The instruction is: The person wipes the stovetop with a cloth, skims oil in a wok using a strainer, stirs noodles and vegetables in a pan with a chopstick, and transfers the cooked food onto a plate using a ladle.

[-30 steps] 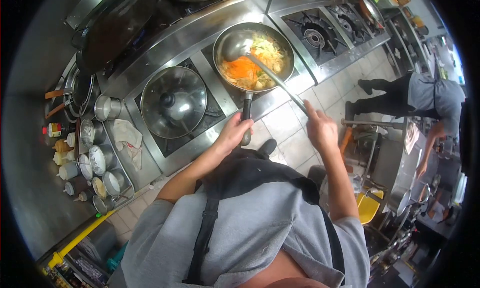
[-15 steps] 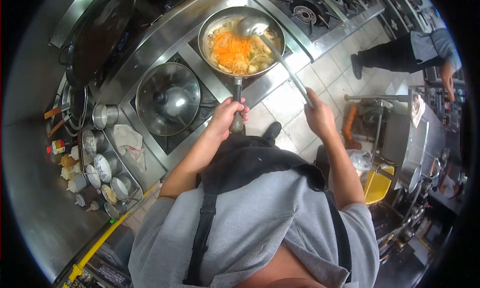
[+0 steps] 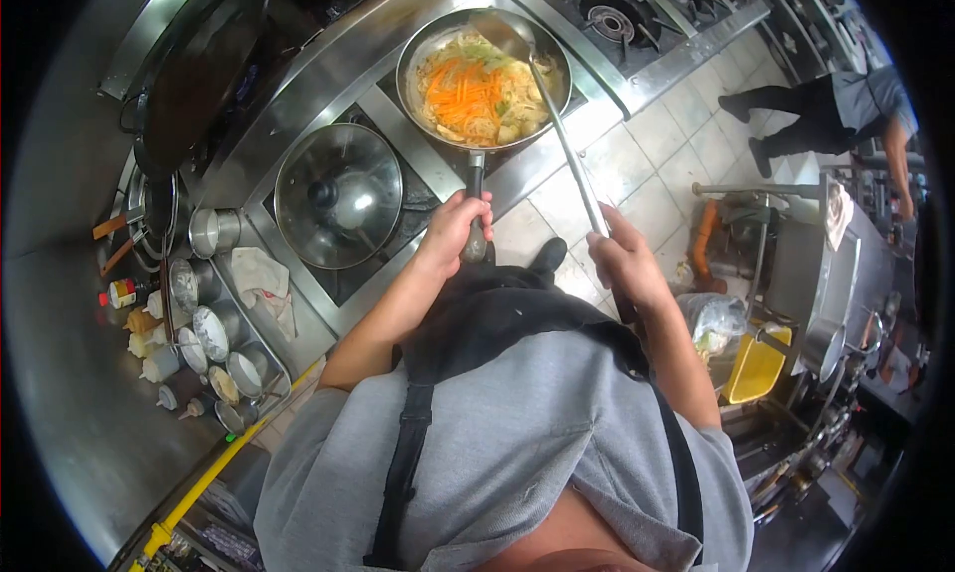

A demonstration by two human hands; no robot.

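Observation:
My left hand [image 3: 459,232] is wrapped round the dark handle of a frying pan [image 3: 407,93] on the stove. Orange strips, pale shredded pieces and some green bits [image 3: 464,99] lie in the pan. In my right hand [image 3: 629,258] is the long metal handle of a ladle [image 3: 569,151]. The ladle's bowl is over the pan's far right part, above the food. Left of the pan, a glass lid with a dark knob [image 3: 338,196] sits over a burner.
Metal pots and squeeze bottles crowd a tray [image 3: 282,381] at left, beside a cloth [image 3: 263,282]. A large dark wok [image 3: 199,85] stands upper left. Bare burners [image 3: 609,20] are upper right. Another person [image 3: 863,104] stands at right near a steel counter [image 3: 804,259].
The ladle's bowl has gone from the food at the pan's left to its far right rim. My right hand has shifted lower on the view. The other person has moved.

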